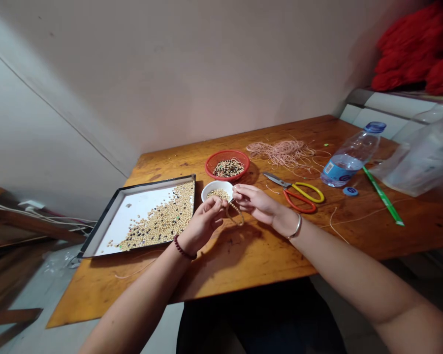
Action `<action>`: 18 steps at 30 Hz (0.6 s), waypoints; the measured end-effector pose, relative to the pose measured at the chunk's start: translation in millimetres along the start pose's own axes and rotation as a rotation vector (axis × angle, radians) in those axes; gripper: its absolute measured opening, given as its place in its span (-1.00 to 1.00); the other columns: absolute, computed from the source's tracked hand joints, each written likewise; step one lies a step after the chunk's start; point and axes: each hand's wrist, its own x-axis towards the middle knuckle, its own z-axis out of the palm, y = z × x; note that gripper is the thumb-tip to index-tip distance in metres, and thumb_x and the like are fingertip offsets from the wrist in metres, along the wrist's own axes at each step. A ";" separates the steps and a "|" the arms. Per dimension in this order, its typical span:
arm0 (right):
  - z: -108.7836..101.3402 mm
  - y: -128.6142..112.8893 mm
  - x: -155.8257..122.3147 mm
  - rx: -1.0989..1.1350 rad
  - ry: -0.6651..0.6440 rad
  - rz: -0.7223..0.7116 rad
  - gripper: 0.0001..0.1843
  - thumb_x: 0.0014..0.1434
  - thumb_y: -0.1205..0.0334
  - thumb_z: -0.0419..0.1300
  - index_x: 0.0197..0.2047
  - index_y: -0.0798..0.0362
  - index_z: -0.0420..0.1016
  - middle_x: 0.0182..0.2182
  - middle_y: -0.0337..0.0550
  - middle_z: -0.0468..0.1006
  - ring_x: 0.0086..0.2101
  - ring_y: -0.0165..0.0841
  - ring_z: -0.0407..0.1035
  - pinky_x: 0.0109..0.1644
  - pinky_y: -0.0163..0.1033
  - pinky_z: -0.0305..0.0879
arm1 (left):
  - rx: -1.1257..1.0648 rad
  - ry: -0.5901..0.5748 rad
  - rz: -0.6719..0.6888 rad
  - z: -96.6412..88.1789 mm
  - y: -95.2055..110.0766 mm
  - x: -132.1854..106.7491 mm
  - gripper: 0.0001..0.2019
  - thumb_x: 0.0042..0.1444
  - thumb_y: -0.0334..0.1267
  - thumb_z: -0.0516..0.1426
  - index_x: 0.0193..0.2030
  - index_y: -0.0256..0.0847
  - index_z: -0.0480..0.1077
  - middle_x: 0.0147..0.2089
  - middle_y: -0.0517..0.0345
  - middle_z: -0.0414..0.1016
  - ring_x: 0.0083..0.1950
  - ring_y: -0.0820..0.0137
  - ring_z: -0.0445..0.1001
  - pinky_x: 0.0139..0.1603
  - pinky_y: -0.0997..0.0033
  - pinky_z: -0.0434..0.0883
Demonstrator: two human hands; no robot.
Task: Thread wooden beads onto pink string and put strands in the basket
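My left hand (203, 222) and my right hand (254, 202) meet just in front of a small white bowl (217, 189) of pale beads. Both pinch a short strand of beads (235, 214) that loops down between them. The left wrist wears a dark red bead bracelet, the right a silver bangle. A metal tray (133, 209) with many pale and a few dark beads lies to the left. A red basket (227, 162) of mixed beads stands behind the bowl.
On the wooden table (243, 265) lie scissors with yellow and orange handles (299, 192), a heap of pink cord (282, 151), a tipped plastic bottle (349, 160), its blue cap (350, 191), a green stick (383, 195) and a clear bag (424, 160). Red fabric (417, 49) is piled at the back right.
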 end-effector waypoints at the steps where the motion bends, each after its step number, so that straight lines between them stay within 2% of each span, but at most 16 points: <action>1: 0.0 0.0 -0.1 -0.014 0.010 -0.015 -0.72 0.11 0.17 0.20 -0.46 0.10 0.18 -0.57 -0.40 0.13 -0.65 -0.62 -0.17 -0.60 -0.42 -0.26 | -0.005 0.003 -0.004 -0.2 0.5 -0.1 -0.77 0.11 -0.15 0.20 -0.36 -0.22 0.27 -0.25 0.22 0.27 -0.35 0.59 0.24 -0.50 0.69 0.14; 8: 2.5 -0.4 -1.1 -0.095 0.074 -0.055 -0.67 0.08 0.10 0.23 -0.46 0.08 0.16 -0.57 -0.40 0.13 -0.62 -0.61 -0.14 -0.58 -0.41 -0.24 | 0.013 -0.013 -0.023 0.4 5.4 -1.5 -0.75 0.08 -0.13 0.23 -0.39 -0.23 0.27 -0.28 0.22 0.30 -0.34 0.58 0.26 -0.53 0.68 0.12; 11: 4.9 1.0 -0.6 -0.196 0.078 -0.091 -0.65 0.06 0.05 0.25 -0.48 0.09 0.21 -0.59 -0.40 0.15 -0.61 -0.59 -0.04 -0.56 -0.42 -0.12 | 0.034 -0.028 -0.016 0.3 5.1 -1.1 -0.74 0.08 -0.11 0.22 -0.39 -0.24 0.29 -0.29 0.22 0.31 -0.38 0.60 0.24 -0.53 0.67 0.10; 15: 7.5 7.6 2.4 -0.326 0.041 -0.132 -0.62 -0.01 -0.04 0.30 -0.46 0.13 0.35 -0.55 -0.30 0.34 -0.54 -0.55 0.16 -0.47 -0.39 0.09 | 0.133 0.037 0.011 -2.7 -0.1 1.9 -0.71 0.05 -0.03 0.23 -0.38 -0.25 0.37 -0.31 0.20 0.39 -0.42 0.60 0.24 -0.50 0.65 0.14; 18: 7.2 13.0 3.9 -0.345 0.088 -0.100 -0.59 -0.05 -0.05 0.32 -0.35 0.13 0.38 -0.57 -0.30 0.39 -0.61 -0.57 0.13 -0.56 -0.40 0.02 | 0.247 0.096 0.046 -5.0 -3.7 4.3 -0.71 0.05 -0.03 0.22 -0.35 -0.26 0.46 -0.32 0.14 0.46 -0.41 0.58 0.30 -0.46 0.62 0.19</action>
